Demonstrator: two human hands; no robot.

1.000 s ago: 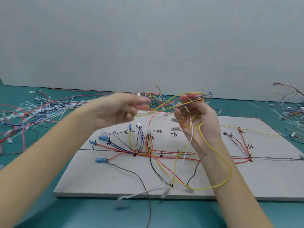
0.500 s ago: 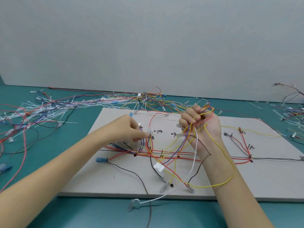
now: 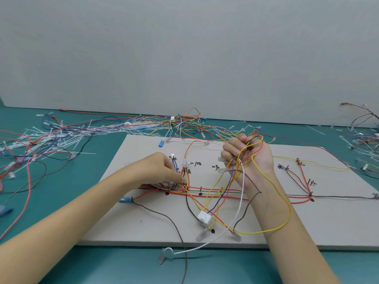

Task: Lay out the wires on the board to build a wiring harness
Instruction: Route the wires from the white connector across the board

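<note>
step in hand, as judged: routing a wire down at the left junction of the board (image 3: 338,226). left hand (image 3: 162,171) low on the board, fingertips pinching wires at the red bundle (image 3: 205,191); what exactly it pinches is too small to tell. right hand (image 3: 249,156) raised above the board, fist clenched round a bunch of wires (image 3: 251,143), yellow, red, purple, white trailing down. white plug (image 3: 204,217) lies on the board below. next move likely needs one strand fed from the fist without snagging the yellow loop (image 3: 287,212) round the wrist.
</note>
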